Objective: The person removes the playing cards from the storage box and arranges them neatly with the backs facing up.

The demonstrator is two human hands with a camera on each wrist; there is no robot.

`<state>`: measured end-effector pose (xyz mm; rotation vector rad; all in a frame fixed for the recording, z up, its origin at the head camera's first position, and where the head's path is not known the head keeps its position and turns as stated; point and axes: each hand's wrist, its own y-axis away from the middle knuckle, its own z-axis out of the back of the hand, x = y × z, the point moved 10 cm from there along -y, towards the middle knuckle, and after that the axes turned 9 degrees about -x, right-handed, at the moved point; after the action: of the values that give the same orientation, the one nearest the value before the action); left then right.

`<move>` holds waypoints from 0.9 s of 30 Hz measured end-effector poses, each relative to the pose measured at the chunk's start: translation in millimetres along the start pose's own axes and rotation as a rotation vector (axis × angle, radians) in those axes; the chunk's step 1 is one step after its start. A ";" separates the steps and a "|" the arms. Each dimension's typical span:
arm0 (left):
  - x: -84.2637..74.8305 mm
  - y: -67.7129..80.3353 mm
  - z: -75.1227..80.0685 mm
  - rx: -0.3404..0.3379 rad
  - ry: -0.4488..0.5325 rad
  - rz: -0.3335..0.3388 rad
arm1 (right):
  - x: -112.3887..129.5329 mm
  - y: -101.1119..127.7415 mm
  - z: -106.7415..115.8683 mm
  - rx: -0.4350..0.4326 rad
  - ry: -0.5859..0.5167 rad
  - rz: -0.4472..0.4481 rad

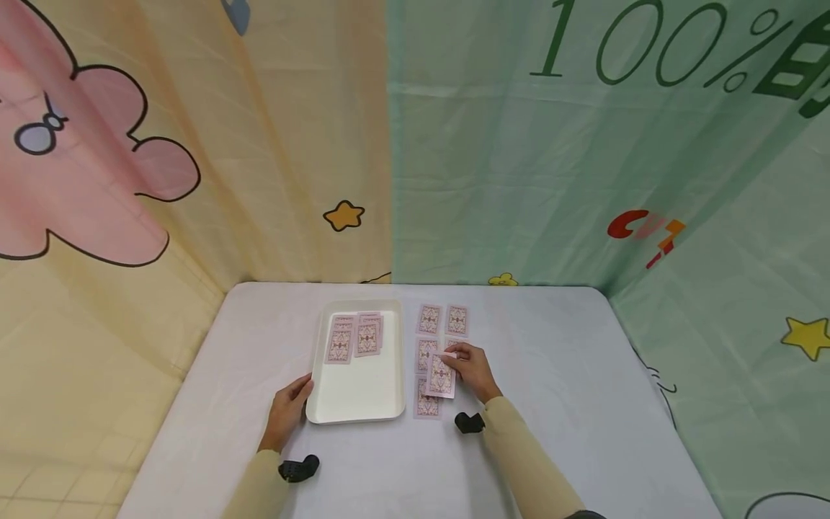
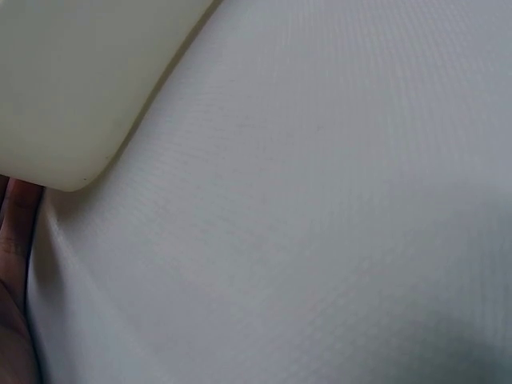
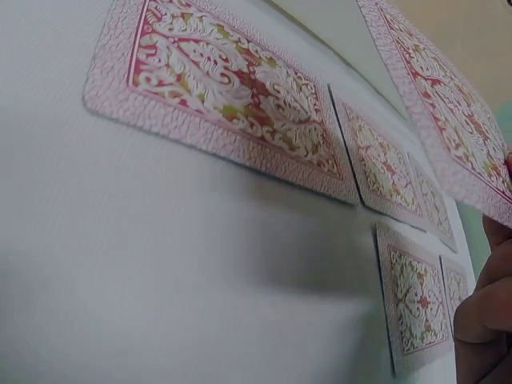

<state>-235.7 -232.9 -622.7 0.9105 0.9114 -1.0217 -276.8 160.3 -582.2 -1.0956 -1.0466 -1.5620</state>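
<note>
A cream tray (image 1: 357, 404) lies on the white table and holds several pink-backed cards (image 1: 355, 337) at its far end. My left hand (image 1: 288, 411) rests against the tray's near left corner (image 2: 72, 80), thumb along the rim, fingers (image 2: 14, 264) relaxed beside it. My right hand (image 1: 472, 369) pinches one pink-backed card (image 1: 441, 376) and holds it tilted just above the table; the same held card (image 3: 448, 112) fills the upper right of the right wrist view. Face-down cards lie under and around it: two far ones (image 1: 429, 318) (image 1: 457, 320), one in the middle (image 1: 426, 353) and one near (image 1: 427, 405).
The table (image 1: 570, 375) is covered in a white cloth with rounded far corners. Printed curtains close it in on the left, back and right. Black wrist cameras (image 1: 298, 468) (image 1: 470, 422) sit on both beige sleeves.
</note>
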 end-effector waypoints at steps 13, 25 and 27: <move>0.2 -0.2 -0.9 0.014 -0.004 0.024 | -25.7 7.4 24.7 0.022 0.021 -0.022; 0.8 -0.4 -0.9 0.014 -0.003 0.022 | -34.5 15.7 33.0 0.018 0.160 0.014; 1.0 -0.9 -0.8 0.012 0.000 0.024 | -33.3 15.8 33.4 0.001 0.192 0.049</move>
<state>-236.5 -232.7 -624.1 0.9292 0.8932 -1.0075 -250.0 196.0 -604.3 -0.9421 -0.8850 -1.5925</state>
